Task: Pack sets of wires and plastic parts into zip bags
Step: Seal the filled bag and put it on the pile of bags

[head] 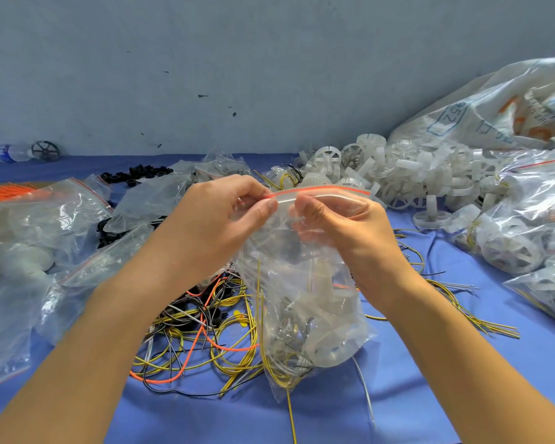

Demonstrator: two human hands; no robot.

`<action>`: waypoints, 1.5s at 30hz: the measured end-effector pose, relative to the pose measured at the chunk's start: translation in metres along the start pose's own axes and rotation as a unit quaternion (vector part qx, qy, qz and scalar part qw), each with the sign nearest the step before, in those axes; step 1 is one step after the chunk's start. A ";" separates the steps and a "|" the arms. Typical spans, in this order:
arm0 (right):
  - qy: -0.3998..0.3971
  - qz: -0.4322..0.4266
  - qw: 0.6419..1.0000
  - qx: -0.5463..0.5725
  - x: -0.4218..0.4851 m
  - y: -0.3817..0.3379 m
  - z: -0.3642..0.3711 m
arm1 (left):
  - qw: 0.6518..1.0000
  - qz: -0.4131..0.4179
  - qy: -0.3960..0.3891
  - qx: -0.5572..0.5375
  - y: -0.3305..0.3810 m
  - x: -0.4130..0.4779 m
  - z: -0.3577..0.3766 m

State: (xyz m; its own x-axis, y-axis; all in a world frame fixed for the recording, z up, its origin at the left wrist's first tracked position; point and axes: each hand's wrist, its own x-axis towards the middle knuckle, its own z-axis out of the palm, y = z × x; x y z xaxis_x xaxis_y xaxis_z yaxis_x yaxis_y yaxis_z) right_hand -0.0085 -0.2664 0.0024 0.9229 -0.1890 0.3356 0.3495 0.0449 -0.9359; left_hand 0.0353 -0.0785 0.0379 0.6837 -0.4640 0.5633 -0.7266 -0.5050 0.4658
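Clear plastic, topped by a red seal line, made up the zip bag (302, 283) that hung upright between both hands above the blue cloth (398, 395). The left hand (218, 219) pinched the bag's mouth at its left end, thumb (266, 208) pressed on the near face just below the red seal strip (321, 189) and the curled fingers behind it. The right hand (343, 225) pinched the same edge just beside it, its thumb close to the left one and its other fingers curled behind the film. The strip ran on to the right, above the right hand's knuckles. Below the fingers the bag sagged, its lower part holding yellow wires and a whitish plastic part; whether the bottom touched the cloth could not be told.

Under and left of the bag lay a loose tangle of wires (205, 341) in yellow, black and orange. Empty zip bags (45, 225) were heaped at the left, with black plastic parts (141, 174) behind them. A pile of white plastic wheels (398, 174) lay beyond the hands, filled bags (532, 219) sat at the right, and a large printed sack (494, 107) leaned against the wall.
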 end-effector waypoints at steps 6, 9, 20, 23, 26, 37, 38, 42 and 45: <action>0.001 0.014 0.998 0.068 -0.001 -0.001 0.000 | 0.996 -0.039 0.004 -0.080 -0.011 0.000 -0.009; -0.007 0.028 0.995 0.093 -0.001 -0.003 -0.001 | 0.993 -0.057 0.007 -0.103 -0.018 0.000 -0.012; -0.032 0.043 0.975 0.218 0.000 -0.015 -0.002 | 0.937 -0.125 0.031 -0.324 -0.021 -0.002 -0.004; -0.032 0.074 0.964 0.255 0.001 -0.023 0.003 | 0.906 -0.137 0.023 -0.400 -0.009 0.000 0.006; -0.024 0.034 0.996 0.083 -0.001 -0.032 0.010 | 0.899 -0.122 0.007 -0.421 0.002 0.002 0.012; 0.010 -0.158 0.912 -0.380 -0.017 -0.041 0.018 | 0.918 -0.083 -0.015 -0.389 0.007 -0.003 0.009; 0.018 -0.164 0.907 -0.388 -0.018 -0.041 0.018 | 0.919 -0.081 -0.011 -0.385 0.008 -0.002 0.010; 0.052 -0.190 0.881 -0.431 -0.017 -0.040 0.020 | 0.933 -0.050 0.022 -0.355 0.012 -0.003 0.016; 0.067 -0.208 0.858 -0.465 -0.019 -0.041 0.021 | 0.938 -0.040 0.056 -0.339 0.017 -0.003 0.022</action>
State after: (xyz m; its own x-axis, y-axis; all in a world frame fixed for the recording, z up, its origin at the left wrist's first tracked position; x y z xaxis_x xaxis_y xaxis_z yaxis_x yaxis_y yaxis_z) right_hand -0.0371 -0.2445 0.0364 0.7009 -0.1133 0.7042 0.3067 -0.8435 -0.4410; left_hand 0.0222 -0.1011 0.0291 0.7543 -0.3464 0.5577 -0.5752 0.0608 0.8157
